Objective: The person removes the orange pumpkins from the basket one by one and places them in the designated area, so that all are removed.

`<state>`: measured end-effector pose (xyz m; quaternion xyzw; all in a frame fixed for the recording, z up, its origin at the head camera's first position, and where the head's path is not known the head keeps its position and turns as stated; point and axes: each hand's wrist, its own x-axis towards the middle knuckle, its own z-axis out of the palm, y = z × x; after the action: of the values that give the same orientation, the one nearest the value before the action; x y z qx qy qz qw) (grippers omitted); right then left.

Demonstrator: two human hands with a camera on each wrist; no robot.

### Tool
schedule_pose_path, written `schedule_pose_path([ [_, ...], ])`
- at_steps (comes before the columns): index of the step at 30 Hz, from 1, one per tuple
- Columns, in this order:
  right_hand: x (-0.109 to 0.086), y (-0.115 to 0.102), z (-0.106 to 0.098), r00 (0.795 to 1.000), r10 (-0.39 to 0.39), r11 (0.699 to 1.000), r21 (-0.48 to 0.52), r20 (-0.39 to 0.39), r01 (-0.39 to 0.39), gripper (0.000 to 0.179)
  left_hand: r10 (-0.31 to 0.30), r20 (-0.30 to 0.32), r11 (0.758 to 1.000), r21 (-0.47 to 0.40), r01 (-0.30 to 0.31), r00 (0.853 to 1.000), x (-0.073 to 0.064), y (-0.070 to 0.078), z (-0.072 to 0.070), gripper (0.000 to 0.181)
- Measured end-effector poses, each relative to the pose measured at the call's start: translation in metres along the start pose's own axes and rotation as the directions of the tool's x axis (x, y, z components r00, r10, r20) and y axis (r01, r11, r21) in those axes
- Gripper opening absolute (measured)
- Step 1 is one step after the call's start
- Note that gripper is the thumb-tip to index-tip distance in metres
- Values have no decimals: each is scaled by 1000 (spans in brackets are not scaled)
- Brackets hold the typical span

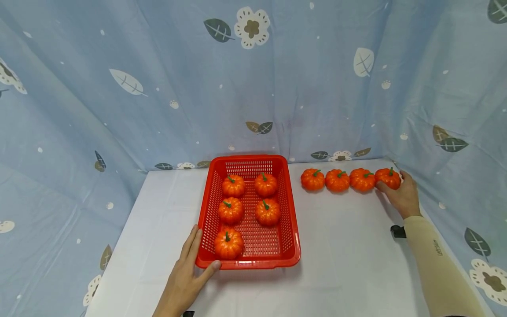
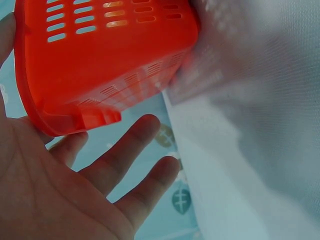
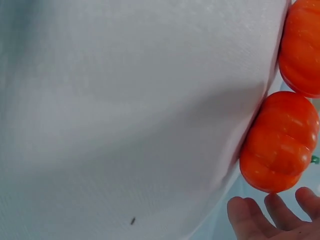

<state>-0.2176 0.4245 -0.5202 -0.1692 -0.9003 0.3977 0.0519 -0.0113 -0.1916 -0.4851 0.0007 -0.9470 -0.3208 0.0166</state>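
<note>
A red plastic basket (image 1: pixel 293 237) stands on the table with several orange toy pumpkins (image 1: pixel 228 243) inside, in two columns. My left hand (image 1: pixel 183 277) rests at its near left corner, thumb by the near rim and straight fingers along the left side. In the left wrist view, spread fingers (image 2: pixel 125 150) show beside the basket (image 2: pixel 105 65). Right of the basket, several more pumpkins (image 1: pixel 337 181) form a row at the table's far edge. My right hand (image 1: pixel 403 196) is at the rightmost pumpkin (image 1: pixel 388 178), its fingertips close to the fruit's end in the right wrist view.
A white cloth-covered table (image 1: pixel 336 246) lies under everything. Blue patterned curtain (image 1: pixel 190 88) hangs behind and on both sides, close to the row of pumpkins and the right forearm. Dark wrist straps (image 1: pixel 398 231) show at the wrists.
</note>
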Motion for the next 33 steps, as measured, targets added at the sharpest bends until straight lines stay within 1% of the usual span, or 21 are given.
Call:
schedule_pose_path([
  [2, -1, 0, -1, 1000, 14, 1000, -4, -5, -14, 101, -1, 1, 1000, -1, 1, 1000, 0, 0, 0, 94],
  [4, -3, -1, -2, 1000, 11, 1000, -12, -23, -11, 100, -1, 3, 1000, -3, 1, 1000, 0, 0, 0, 94],
  [7, -5, -4, -3, 998, 2, 1000, -24, -68, -3, 94, 2, 0, 1000, -1, -2, 1000, 0, 0, 0, 94],
  [10, -9, -13, -3, 993, -15, 1000, -26, -117, 12, 88, 5, -2, 1000, 3, -5, 1000, -1, 0, -1, 94],
  [12, -13, -22, -3, 989, -39, 999, -21, -141, 37, 86, 6, -4, 1000, 3, -6, 1000, -1, 0, -1, 94],
  [15, -18, -38, -3, 979, -122, 992, -4, -166, 123, 83, 5, -4, 1000, 1, -5, 1000, 0, 0, -1, 94],
  [17, -22, -50, -3, 965, -193, 980, 17, -179, 199, 82, 3, -5, 1000, -1, -3, 1000, 0, 1, -1, 94],
  [19, -25, -61, -2, 944, -270, 960, 20, -189, 279, 81, 0, -2, 1000, -4, 0, 1000, 1, 2, -2, 94],
  [22, -32, -76, 2, 916, -359, 930, 15, -177, 367, 79, -1, 3, 1000, -8, 1, 1000, 1, 3, -2, 95],
  [25, -42, -93, 8, 892, -427, 902, 3, -152, 432, 76, 2, 4, 1000, -14, -2, 1000, 1, 3, -2, 95],
  [28, -55, -113, 16, 872, -471, 879, 7, -132, 476, 71, 8, 2, 1000, -23, -8, 1000, 1, 3, -2, 95],
  [30, -63, -124, 22, 854, -506, 860, 8, -124, 511, 69, 9, 1, 1000, -27, -9, 1000, 0, 3, -2, 95],
  [33, -75, -141, 31, 821, -563, 824, 12, -94, 567, 68, 12, 0, 1000, -29, -12, 1000, 0, 2, -1, 95],
])
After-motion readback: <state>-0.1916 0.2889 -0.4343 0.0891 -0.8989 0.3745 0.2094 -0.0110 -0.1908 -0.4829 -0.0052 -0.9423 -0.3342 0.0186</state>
